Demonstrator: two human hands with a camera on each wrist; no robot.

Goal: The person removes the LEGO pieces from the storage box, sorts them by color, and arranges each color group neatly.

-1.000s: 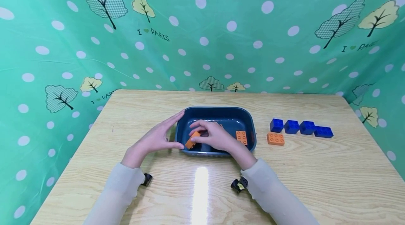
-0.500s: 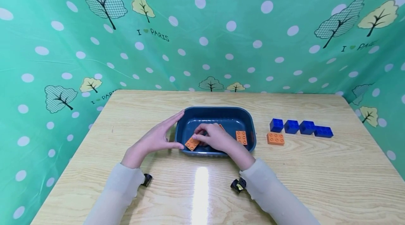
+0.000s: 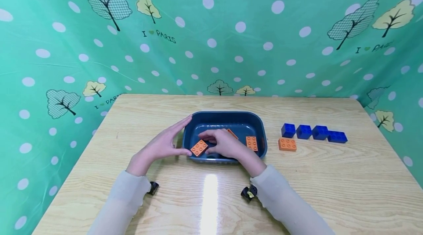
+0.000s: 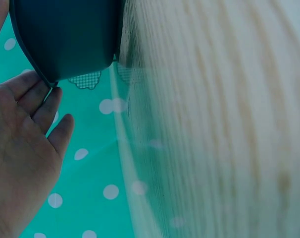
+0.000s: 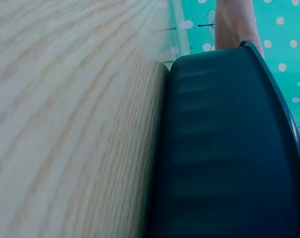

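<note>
A dark blue rectangular bin [image 3: 231, 115] stands on the table in the head view. My left hand [image 3: 163, 143] is at its left end, with straight fingers at the back corner and the thumb at the front corner. In the left wrist view, the left fingertips lie right at the rim of the bin [image 4: 71, 39]. My right hand [image 3: 224, 143] reaches inside, thumb and fingers spread just right of an orange toy brick [image 3: 199, 148] lying studs up. Another orange brick [image 3: 252, 143] lies at the bin's right. Partly hidden behind the right hand is a further orange piece [image 3: 232, 133].
Right of the bin, several blue toy bricks [image 3: 304, 132] stand in a row on the wooden table [image 3: 148, 205]. One more orange brick [image 3: 287, 144] sits in front of them. A green dotted cloth [image 3: 211, 62] hangs behind the table.
The orange brick, tilted in my right fingers at first, has turned studs up and lies at the bin's left. My right fingers have let go of it. The left hand has stayed put.
</note>
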